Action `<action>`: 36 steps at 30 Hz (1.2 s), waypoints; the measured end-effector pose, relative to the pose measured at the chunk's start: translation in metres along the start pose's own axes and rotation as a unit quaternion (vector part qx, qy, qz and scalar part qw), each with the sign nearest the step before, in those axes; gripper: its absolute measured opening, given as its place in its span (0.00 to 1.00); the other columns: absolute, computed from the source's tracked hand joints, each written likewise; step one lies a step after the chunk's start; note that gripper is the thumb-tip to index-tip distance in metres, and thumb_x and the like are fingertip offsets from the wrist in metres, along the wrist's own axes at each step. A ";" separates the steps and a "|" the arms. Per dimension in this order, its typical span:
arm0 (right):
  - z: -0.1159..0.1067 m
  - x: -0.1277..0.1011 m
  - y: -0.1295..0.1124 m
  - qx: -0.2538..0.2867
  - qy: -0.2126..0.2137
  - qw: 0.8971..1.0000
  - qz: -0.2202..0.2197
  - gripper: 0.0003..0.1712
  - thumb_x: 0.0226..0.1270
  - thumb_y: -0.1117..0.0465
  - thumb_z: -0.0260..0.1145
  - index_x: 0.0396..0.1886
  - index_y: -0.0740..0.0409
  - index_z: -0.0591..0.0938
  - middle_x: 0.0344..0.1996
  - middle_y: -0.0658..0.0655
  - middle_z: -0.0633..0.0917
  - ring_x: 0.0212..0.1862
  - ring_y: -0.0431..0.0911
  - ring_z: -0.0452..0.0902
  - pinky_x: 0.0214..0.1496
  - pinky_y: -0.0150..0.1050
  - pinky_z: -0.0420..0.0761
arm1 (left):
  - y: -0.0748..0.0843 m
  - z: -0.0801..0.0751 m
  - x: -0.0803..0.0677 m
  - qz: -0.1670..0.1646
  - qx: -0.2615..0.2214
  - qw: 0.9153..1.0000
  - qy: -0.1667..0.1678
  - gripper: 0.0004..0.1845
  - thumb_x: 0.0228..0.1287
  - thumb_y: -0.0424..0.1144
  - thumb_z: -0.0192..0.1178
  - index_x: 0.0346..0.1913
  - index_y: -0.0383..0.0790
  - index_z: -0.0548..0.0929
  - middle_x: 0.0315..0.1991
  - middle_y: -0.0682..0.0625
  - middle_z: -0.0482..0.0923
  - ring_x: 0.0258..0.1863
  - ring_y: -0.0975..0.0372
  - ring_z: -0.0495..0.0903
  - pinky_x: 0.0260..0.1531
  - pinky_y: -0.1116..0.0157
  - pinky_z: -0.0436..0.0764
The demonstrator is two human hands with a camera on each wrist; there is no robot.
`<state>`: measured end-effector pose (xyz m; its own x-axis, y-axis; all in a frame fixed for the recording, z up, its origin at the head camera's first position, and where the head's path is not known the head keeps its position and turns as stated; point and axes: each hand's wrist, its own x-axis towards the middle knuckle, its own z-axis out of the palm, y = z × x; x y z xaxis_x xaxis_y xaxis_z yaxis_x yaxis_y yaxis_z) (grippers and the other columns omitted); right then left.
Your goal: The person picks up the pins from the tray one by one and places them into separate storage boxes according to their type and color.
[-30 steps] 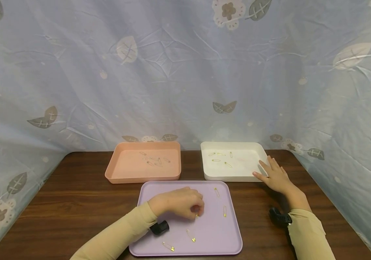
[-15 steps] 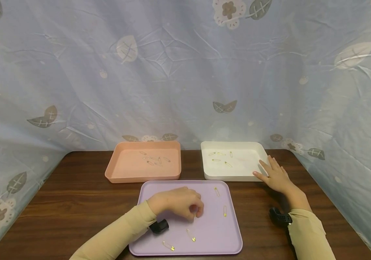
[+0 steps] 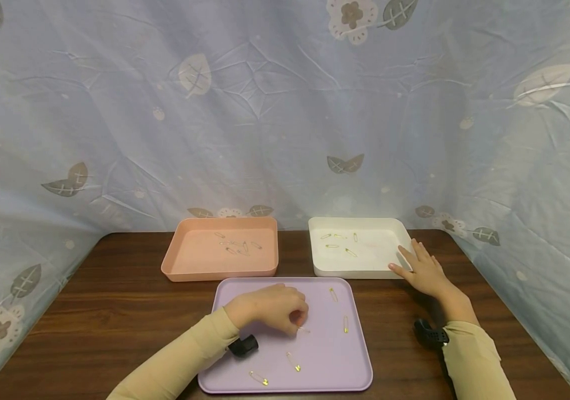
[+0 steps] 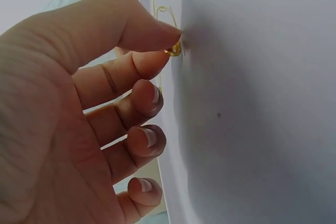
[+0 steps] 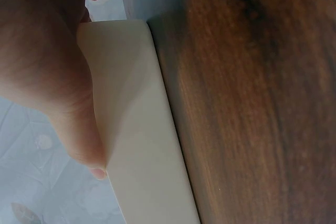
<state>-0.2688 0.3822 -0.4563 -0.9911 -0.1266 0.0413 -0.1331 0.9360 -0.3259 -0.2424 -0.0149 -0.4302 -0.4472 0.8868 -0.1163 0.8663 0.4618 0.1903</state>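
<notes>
Above the lilac tray (image 3: 325,366), my left hand (image 3: 270,308) pinches a gold safety pin (image 4: 174,51) between thumb and index finger. Its clasp shows at the fingertips in the left wrist view, close to the tray surface. The other left fingers are bent and hold nothing. Several more safety pins lie on the lilac tray, among them one pin (image 3: 293,362) near the hand and another pin (image 3: 345,324) to the right. My right hand (image 3: 425,272) rests with spread fingers on the right front corner of the white tray (image 5: 142,119), which holds several safety pins.
A pink tray (image 3: 180,266) with several safety pins stands at the back left, beside the white one. All three trays are on a dark wooden table (image 3: 115,311). Behind it hangs a patterned blue curtain (image 3: 285,139).
My left hand has shifted slightly left and away from me, and the pin at its fingertips now shows more and points rightward. The right hand has stayed in place.
</notes>
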 end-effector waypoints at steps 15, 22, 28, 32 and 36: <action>0.000 0.001 0.001 0.000 -0.003 1.000 0.001 0.46 0.69 0.36 0.55 0.74 0.63 0.61 0.74 0.77 0.46 0.75 0.72 0.41 0.67 0.75 0.46 | 0.000 -0.004 0.001 0.023 0.054 0.995 0.085 0.07 0.52 0.45 0.66 0.25 0.57 0.77 0.26 0.65 0.69 0.28 0.72 0.68 0.31 0.70 0.59; 0.000 0.001 0.002 -0.003 -0.007 1.000 0.001 0.45 0.69 0.36 0.55 0.74 0.62 0.60 0.74 0.77 0.46 0.75 0.72 0.41 0.68 0.75 0.46 | -0.003 -0.011 0.003 0.033 0.099 0.986 0.130 0.07 0.54 0.48 0.65 0.26 0.58 0.76 0.27 0.65 0.71 0.33 0.69 0.72 0.33 0.70 0.58; 0.001 0.001 0.003 -0.006 -0.006 1.000 0.000 0.46 0.69 0.35 0.54 0.74 0.62 0.60 0.74 0.77 0.47 0.75 0.72 0.41 0.67 0.75 0.46 | -0.006 -0.018 0.005 0.033 0.122 0.981 0.147 0.07 0.56 0.49 0.64 0.26 0.58 0.77 0.28 0.66 0.72 0.33 0.68 0.72 0.34 0.70 0.60; 0.001 0.001 0.002 -0.006 -0.002 1.000 -0.003 0.45 0.69 0.36 0.54 0.74 0.63 0.61 0.74 0.77 0.47 0.75 0.72 0.41 0.67 0.75 0.47 | -0.009 -0.022 0.010 0.030 0.124 0.980 0.152 0.06 0.56 0.48 0.64 0.27 0.58 0.77 0.29 0.65 0.73 0.32 0.69 0.70 0.34 0.70 0.60; 0.000 0.000 0.001 -0.006 0.000 1.000 -0.004 0.45 0.69 0.36 0.55 0.74 0.63 0.61 0.74 0.77 0.47 0.74 0.73 0.42 0.67 0.75 0.47 | -0.014 -0.027 0.016 0.032 0.126 0.979 0.159 0.07 0.56 0.48 0.64 0.28 0.57 0.76 0.31 0.65 0.75 0.32 0.68 0.70 0.34 0.70 0.60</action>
<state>-0.2688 0.3829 -0.4565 -0.9899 -0.1347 0.0446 -0.1419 0.9385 -0.3147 -0.2676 -0.0065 -0.4086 -0.4026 0.8922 0.2045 0.9041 0.4225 -0.0635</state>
